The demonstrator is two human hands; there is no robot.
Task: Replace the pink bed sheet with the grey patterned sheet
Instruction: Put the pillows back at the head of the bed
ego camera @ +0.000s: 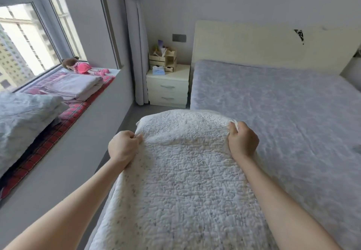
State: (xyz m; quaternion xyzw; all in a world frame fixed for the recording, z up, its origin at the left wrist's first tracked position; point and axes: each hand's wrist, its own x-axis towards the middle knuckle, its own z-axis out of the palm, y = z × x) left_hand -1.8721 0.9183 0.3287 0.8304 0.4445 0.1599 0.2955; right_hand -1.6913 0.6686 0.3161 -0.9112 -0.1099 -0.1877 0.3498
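Note:
A thick white quilted sheet with small grey specks (181, 171) stretches from the bottom of the view up over the near left part of the bed. My left hand (123, 146) grips its far left edge with curled fingers. My right hand (243, 139) grips its far right corner the same way. The bed's mattress (283, 109) shows a pale grey quilted cover reaching to the cream headboard (254, 44). A folded pinkish-grey sheet (76, 87) lies on the window ledge at the left.
A cream bedside cabinet (169, 85) with a small wooden organiser (163, 59) stands left of the bed. On the window ledge lie a red plaid mat (39, 148), a rumpled pale blue bedding bundle (21, 117) and a pink doll (84, 67). A grey curtain (136, 44) hangs by the window.

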